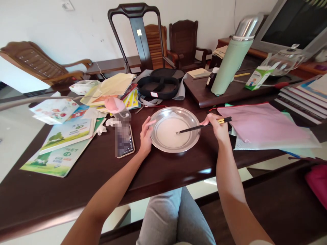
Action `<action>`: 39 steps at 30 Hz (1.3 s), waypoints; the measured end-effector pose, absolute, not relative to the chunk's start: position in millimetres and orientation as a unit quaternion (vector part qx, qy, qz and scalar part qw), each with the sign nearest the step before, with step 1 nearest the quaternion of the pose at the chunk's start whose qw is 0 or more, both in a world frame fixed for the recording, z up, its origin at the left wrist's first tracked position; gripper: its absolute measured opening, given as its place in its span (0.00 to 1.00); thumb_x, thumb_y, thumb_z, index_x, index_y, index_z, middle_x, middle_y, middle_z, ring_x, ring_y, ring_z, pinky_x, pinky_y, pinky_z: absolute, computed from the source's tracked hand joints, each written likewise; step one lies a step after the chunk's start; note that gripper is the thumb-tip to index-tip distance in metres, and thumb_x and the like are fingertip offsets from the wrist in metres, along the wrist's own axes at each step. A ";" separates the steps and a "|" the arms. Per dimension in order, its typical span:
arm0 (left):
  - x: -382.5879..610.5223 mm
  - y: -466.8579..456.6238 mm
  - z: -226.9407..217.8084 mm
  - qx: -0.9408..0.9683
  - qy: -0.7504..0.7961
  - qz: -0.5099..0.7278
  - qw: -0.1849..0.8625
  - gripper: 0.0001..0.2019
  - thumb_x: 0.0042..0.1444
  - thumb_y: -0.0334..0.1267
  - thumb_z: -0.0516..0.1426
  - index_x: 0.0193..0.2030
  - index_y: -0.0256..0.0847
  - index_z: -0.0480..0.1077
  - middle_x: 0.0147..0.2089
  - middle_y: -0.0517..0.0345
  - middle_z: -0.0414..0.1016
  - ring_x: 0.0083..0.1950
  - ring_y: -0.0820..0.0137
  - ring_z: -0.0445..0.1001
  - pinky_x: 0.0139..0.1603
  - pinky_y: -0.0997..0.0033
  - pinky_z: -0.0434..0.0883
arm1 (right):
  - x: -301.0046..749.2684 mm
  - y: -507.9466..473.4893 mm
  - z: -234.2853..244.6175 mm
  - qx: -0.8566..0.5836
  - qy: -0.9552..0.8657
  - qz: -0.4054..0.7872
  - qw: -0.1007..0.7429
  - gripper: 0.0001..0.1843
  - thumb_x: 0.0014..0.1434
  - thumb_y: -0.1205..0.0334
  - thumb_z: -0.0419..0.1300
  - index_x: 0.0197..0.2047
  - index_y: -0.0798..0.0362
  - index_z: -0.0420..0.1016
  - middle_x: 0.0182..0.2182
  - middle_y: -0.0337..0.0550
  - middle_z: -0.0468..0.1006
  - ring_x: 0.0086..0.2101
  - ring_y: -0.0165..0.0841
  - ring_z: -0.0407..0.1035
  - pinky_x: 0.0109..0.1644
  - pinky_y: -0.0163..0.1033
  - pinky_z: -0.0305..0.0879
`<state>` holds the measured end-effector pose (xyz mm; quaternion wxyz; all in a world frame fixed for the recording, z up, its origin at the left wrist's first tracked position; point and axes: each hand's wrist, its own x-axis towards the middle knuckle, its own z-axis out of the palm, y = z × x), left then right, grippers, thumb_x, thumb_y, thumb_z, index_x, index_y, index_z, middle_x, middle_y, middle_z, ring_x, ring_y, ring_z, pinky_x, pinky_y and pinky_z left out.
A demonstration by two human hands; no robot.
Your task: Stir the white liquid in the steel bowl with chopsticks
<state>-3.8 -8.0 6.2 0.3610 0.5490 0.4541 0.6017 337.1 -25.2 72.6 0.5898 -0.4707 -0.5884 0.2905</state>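
Observation:
A shallow metal bowl (194, 139) sits on the dark table in front of me, with a whitish liquid (168, 131) in its bottom. My left hand (146, 136) holds the bowl's left side, one finger reaching over the rim. In my right hand (216, 125) is a pair of black chopsticks (190, 129) with gold-banded ends. Their tips dip into the white liquid near the middle of the bowl. The right fingers are closed around the chopsticks above the bowl's right rim.
Left of the bowl lies a phone (125, 139), with booklets (58, 149) beyond it. A black case (158, 86) is behind the bowl. At right are a pink folder (260, 120), a green thermos (230, 64) and a small carton (258, 78). The table's front edge (143, 192) runs above my lap.

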 end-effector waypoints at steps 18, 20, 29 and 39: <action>-3.2 -8.5 6.8 0.546 0.460 0.599 0.363 0.28 0.65 0.70 0.69 0.55 0.51 0.90 0.82 0.45 0.77 0.86 0.40 0.70 0.90 0.33 0.60 | 323.8 -25.8 72.8 -0.435 -0.666 0.326 0.511 0.35 0.65 0.18 0.69 0.29 0.41 0.89 0.33 0.44 0.92 0.39 0.46 0.87 0.51 0.52 0.80; -3.2 -8.4 6.5 0.548 0.460 0.598 0.361 0.27 0.65 0.70 0.69 0.56 0.51 0.90 0.82 0.45 0.77 0.86 0.40 0.70 0.90 0.33 0.61 | 322.6 -23.4 71.1 -0.441 -0.677 0.296 0.511 0.35 0.65 0.17 0.68 0.32 0.40 0.91 0.35 0.44 0.94 0.41 0.46 0.86 0.53 0.53 0.80; -3.5 -7.8 5.4 0.546 0.458 0.602 0.360 0.27 0.66 0.69 0.69 0.56 0.51 0.90 0.82 0.45 0.77 0.86 0.40 0.70 0.90 0.32 0.61 | 328.9 -26.0 71.6 -0.448 -0.632 0.321 0.544 0.37 0.66 0.18 0.68 0.26 0.42 0.87 0.28 0.44 0.89 0.33 0.45 0.85 0.45 0.52 0.80; -3.9 -8.9 7.3 0.546 0.461 0.600 0.359 0.26 0.66 0.68 0.69 0.55 0.51 0.90 0.82 0.46 0.77 0.86 0.40 0.71 0.90 0.31 0.61 | 334.1 -25.8 73.1 -0.470 -0.593 0.287 0.588 0.39 0.66 0.17 0.67 0.23 0.43 0.83 0.26 0.43 0.87 0.30 0.44 0.83 0.47 0.52 0.80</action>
